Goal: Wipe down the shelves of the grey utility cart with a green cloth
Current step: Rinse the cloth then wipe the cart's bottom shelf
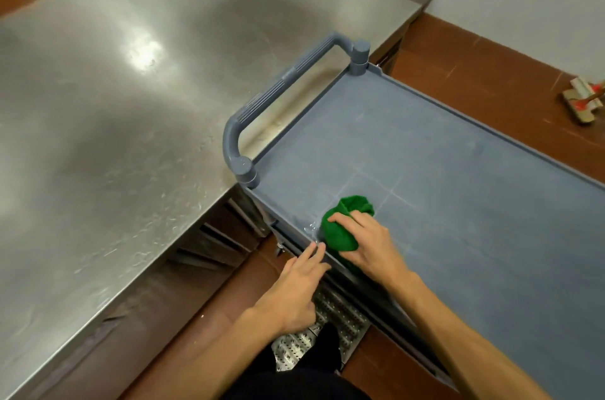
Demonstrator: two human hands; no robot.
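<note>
The grey utility cart [442, 151] stands to the right of a steel table, its top shelf facing me and its handle [278, 95] at the far left end. A bunched green cloth [340, 229] lies on the near left corner of that shelf. My right hand [370, 245] grips the cloth from above, fingers curled round it. My left hand [298, 281] has straight fingers whose tips touch the shelf's near rim beside the cloth. A small wet patch glistens on the shelf just left of the cloth. The lower shelves are hidden.
A large stainless steel table [114, 105] fills the left side, its corner against the cart's handle. Brown tiled floor surrounds the cart. A perforated metal grate [330, 327] lies on the floor below my hands. A floor brush head [582, 98] sits at the far right.
</note>
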